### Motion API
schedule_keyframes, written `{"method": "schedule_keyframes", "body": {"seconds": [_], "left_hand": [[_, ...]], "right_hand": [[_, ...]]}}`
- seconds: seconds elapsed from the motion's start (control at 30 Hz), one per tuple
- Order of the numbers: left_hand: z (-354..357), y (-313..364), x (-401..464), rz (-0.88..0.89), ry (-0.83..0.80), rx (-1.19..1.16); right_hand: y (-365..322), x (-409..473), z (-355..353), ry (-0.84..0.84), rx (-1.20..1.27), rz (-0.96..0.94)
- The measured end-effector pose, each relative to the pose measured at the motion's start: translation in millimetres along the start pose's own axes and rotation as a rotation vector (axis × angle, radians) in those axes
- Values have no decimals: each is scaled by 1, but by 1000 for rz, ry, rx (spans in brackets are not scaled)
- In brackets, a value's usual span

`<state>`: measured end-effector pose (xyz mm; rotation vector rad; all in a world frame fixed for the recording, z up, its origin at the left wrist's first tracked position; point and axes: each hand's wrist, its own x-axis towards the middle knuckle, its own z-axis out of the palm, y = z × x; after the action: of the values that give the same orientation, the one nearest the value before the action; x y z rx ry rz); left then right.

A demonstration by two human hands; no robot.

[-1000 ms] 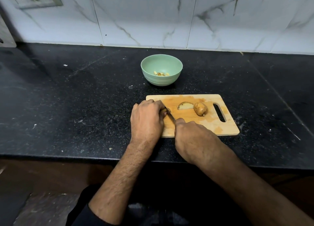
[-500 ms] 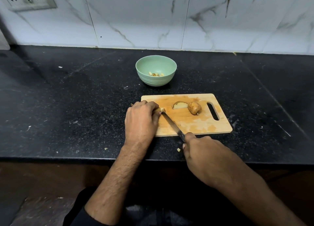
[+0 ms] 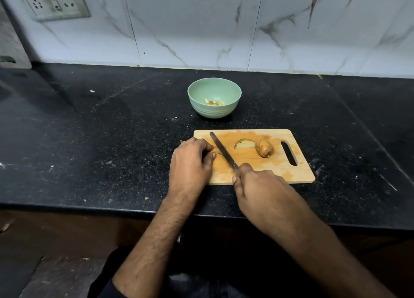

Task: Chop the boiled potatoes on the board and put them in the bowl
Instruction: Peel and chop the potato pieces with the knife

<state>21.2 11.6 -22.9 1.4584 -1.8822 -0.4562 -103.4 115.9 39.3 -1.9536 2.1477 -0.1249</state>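
- Two hands work at the left end of the cutting board (image 3: pixel 277 172): the left hand (image 3: pixel 190 163) curls its fingers down on a small potato piece (image 3: pixel 216 151), mostly hidden under them, and the right hand (image 3: pixel 257 185) is wrapped round the handle of a knife (image 3: pixel 221 151).
- Blade lies slanted across the board, tip toward its far left corner, just beside the held piece.
- Chopping looks to be the step in hand.
- Still uncut, a potato half (image 3: pixel 244 143) and a whole potato (image 3: pixel 264 147) sit mid-board, touching or nearly so.
- Only a few chopped bits (image 3: pixel 213 102) lie in the green bowl (image 3: pixel 201 89), on the counter (image 3: pixel 112 141) beyond the board.
- Next, probably: bring the edge down through the held piece, fingertips tucked away from the blade.
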Motion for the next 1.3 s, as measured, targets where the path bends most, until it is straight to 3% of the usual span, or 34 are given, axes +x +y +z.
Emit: {"method": "schedule_keyframes", "body": {"seconds": [0.27,0.57,1.0,1.2,1.3], "left_hand": [[1,1,1,13,-1,39],[2,0,1,30,7,6],[7,-3,-1,57,55,109],[5,-5,-2,57,33,74],[1,-8,-5,9,7,-50]], "right_hand": [[-5,6,14,26,-19,-12],[-12,41,16,-81,-34,30],[9,-9,15,-139,-21,25],[12,-20,8,-118,-28,23],[13,-27,3,-97,-28,16]]}}
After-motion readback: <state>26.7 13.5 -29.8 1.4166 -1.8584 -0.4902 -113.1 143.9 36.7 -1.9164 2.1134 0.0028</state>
